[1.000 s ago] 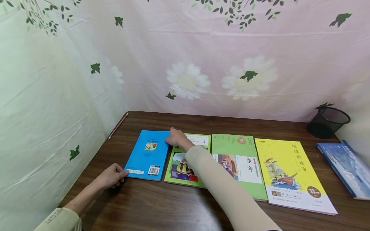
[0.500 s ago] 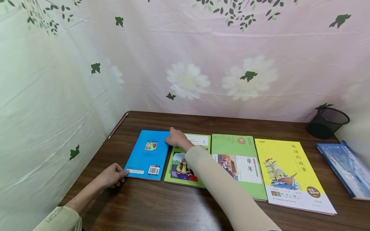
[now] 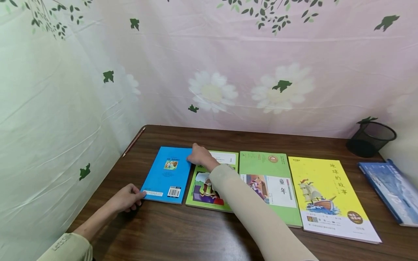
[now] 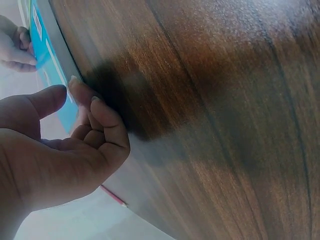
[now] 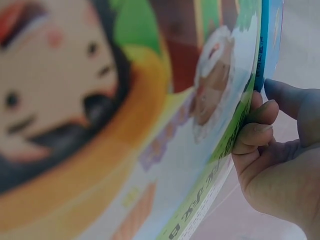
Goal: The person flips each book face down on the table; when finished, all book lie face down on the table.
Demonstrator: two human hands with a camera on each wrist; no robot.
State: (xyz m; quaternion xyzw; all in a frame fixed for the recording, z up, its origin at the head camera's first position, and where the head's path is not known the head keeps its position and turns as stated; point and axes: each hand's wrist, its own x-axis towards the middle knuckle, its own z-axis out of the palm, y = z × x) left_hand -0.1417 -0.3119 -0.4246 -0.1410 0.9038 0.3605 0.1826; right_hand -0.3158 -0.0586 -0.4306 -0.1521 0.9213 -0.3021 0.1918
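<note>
A blue book (image 3: 167, 177), back cover up with a barcode, lies flat at the left of the row on the brown table. My left hand (image 3: 126, 198) pinches its near left corner, thumb on top and fingers curled at the edge. At the far right corner, my right hand (image 3: 200, 156) holds the same book between thumb and fingers; the right wrist view shows the thumb (image 5: 284, 96) against its blue spine. Right beside it lies a green book with a cartoon cover (image 3: 200, 185), partly hidden by my right sleeve.
Further right lie a green book (image 3: 261, 163) and a yellow book with a ship (image 3: 321, 188). Blue books (image 3: 388, 188) overlap at the right. A black mesh pen holder (image 3: 370, 139) stands at the back. A pencil (image 3: 134, 142) lies along the left table edge.
</note>
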